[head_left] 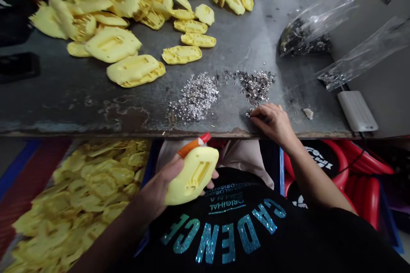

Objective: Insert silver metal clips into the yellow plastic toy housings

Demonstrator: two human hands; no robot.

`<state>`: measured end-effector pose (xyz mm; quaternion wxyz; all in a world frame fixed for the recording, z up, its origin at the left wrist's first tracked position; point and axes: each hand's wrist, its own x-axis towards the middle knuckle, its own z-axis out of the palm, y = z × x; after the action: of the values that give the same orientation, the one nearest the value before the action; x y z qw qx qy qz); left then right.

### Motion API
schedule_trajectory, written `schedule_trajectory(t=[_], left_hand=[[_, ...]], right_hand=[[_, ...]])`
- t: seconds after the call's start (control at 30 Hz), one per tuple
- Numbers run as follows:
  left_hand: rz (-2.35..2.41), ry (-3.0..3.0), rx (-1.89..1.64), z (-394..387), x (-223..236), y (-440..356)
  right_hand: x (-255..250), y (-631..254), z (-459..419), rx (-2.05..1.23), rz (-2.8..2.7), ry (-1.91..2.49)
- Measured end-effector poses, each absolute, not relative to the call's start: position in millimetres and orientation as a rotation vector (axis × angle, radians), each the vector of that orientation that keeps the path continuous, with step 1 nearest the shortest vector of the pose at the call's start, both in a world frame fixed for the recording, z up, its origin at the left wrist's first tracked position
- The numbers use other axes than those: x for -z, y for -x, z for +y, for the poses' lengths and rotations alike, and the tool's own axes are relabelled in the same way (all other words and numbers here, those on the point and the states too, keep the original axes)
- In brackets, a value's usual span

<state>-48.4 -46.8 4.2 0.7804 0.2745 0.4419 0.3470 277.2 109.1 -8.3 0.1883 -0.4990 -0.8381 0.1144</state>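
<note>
My left hand [160, 185] is closed around a pale yellow plastic shell [182, 183] with a long slot in its face. Between that hand and the shell sits an orange tube-like item [188, 147] with a red tip, its lower part hidden. Over the table, my right hand [272, 121] has its thumb and fingers pinched together, low at the near edge of a heap of dark and silvery small metal pieces [256, 85]. Something tiny and shiny shows at the fingertips, too small to name. Left of it lies a brighter heap of small metal pieces [200, 96].
Many yellow shells [124, 42] cover the table's [80, 106] back left; more fill a container [96, 179] below. At right are plastic bags of metal pieces [304, 36], a white box-shaped device [357, 111] with a cable, and a cardboard box [378, 21]. Red items [365, 196] lie underneath.
</note>
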Motion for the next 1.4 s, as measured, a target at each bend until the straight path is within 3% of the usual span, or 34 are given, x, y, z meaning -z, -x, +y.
schedule_trajectory(t=[0.7,1.0,1.4], left_hand=[[0.736,-0.202,-0.97,-14.8,-9.2,10.5],[0.553,-0.208,-0.924,-16.6,-5.2,1.5],[0.555,-0.307,-0.911,-21.4,-19.4,-2.1]], right_hand=[[9.4,-267.9,109.0,-0.397,-2.38,1.372],[-37.7,-236.3,75.8,-0.505,-2.314,0.719],[-53.6,-222.1,74.3,-0.268,-2.524,0.496]])
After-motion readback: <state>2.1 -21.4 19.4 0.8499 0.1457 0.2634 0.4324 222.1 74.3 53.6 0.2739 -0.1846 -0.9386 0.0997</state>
